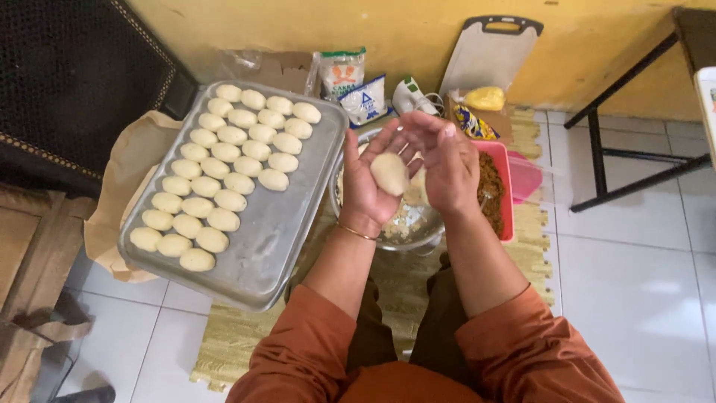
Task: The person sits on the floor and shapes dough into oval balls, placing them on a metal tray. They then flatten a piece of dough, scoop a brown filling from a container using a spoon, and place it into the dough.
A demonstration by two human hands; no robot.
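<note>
A large rectangular grey metal tray (291, 224) lay at left, its long axis running from near left to far right, carrying rows of pale oval dough balls (224, 168). Right of it stood a round metal bowl (388, 237), and beyond that a pink plastic container of brown crumbly filling (492, 190). Above the bowl, the left hand (373, 179) was held open, palm up, cradling a pale oval dough piece (389, 173) whose long axis ran roughly near to far. The right hand (447, 168) was cupped just beside it, fingers loosely curved toward the dough; whether it touched could not be told.
</note>
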